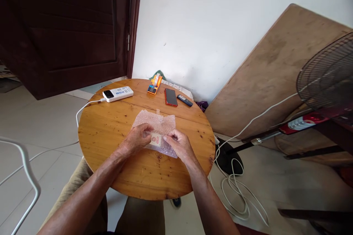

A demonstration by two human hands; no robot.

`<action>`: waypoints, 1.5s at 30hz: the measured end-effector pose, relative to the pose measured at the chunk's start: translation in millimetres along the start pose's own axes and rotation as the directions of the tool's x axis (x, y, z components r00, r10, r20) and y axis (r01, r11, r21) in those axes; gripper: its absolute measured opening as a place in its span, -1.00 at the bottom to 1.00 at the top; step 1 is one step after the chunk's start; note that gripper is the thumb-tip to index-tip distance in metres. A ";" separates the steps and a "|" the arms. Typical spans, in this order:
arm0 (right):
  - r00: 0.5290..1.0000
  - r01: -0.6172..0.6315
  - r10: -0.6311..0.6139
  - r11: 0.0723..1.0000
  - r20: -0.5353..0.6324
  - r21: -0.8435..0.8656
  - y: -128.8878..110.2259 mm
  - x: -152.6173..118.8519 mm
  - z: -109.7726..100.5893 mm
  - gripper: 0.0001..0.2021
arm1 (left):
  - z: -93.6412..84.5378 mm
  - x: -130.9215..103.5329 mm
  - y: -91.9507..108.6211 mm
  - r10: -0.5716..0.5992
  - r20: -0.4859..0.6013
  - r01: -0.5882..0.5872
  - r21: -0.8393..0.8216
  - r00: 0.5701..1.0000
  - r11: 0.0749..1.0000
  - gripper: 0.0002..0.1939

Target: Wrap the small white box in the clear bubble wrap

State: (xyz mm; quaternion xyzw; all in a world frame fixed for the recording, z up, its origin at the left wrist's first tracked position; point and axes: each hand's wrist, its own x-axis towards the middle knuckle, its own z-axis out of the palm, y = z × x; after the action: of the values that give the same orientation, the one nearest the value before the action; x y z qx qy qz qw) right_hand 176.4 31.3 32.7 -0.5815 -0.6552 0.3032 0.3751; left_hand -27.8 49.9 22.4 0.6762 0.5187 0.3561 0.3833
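A sheet of clear bubble wrap [164, 122] lies spread on the round wooden table, with a piece of tape [158, 111] at its far edge. On its near part sits a small pale packet [156, 140] with red printing. My left hand [139, 136] is closed at the left side of the packet, fingers curled over the wrap's edge. At the right side, my right hand [179, 144] pinches the bubble wrap between thumb and fingers, close to the packet's end. The fingertips partly hide what they touch.
On the table [102, 136] are a white power bank [118, 94] with a cable, an orange tape dispenser [154, 84], a red-edged phone [171, 97] and a dark handheld device [184, 100]. A fan [328, 69] and loose cables [237, 191] are at the right.
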 end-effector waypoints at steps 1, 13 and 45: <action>1.000 0.006 -0.006 1.000 -0.015 -0.021 0.1 -0.3 0.2 -0.77 | 0.0 0.3 0.5 -0.004 0.000 0.004 0.010 1.000 1.000 -0.68; 0.921 0.365 -0.386 0.819 0.044 -0.443 -22.4 -15.8 5.6 -0.85 | -0.3 3.3 3.9 -0.003 0.053 0.001 0.040 0.999 0.999 -0.72; 0.847 0.532 -0.463 0.737 0.263 -0.417 -25.2 -10.6 1.5 -0.75 | -4.6 2.6 6.1 -0.025 0.078 0.024 0.011 0.997 1.000 -0.73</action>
State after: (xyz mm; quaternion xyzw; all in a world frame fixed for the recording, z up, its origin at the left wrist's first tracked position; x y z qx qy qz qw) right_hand 162.1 17.4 51.4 -0.4353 -0.8652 0.0624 0.2411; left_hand -28.7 52.0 30.2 0.6851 0.5135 0.3218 0.4043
